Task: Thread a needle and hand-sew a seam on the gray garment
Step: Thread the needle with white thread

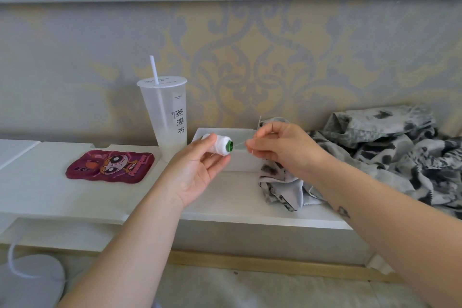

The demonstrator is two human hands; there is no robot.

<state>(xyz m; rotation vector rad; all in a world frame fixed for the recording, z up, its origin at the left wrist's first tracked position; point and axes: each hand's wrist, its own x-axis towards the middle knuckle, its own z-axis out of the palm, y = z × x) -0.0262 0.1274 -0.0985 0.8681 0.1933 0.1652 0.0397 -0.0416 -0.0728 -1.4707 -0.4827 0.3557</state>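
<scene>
Head view: a white thread spool with a green core is gripped between the thumb and curled fingers of the left hand, whose palm is turned up above the white surface. Just to its right, the thread drawn from the spool's green end is pinched by the closed fingertips of the right hand. A fine pale sliver is seen rising above that hand; whether it is a needle or loose thread cannot be told. Beneath the right hand a fold of the gray garment, patterned with dark blotches, is draped on the surface, and the rest is heaped to the right against the wall. A white tray is set behind the hands. Left of it a clear plastic cup with a straw is stood upright, and further left a red cartoon-printed case is laid flat.
</scene>
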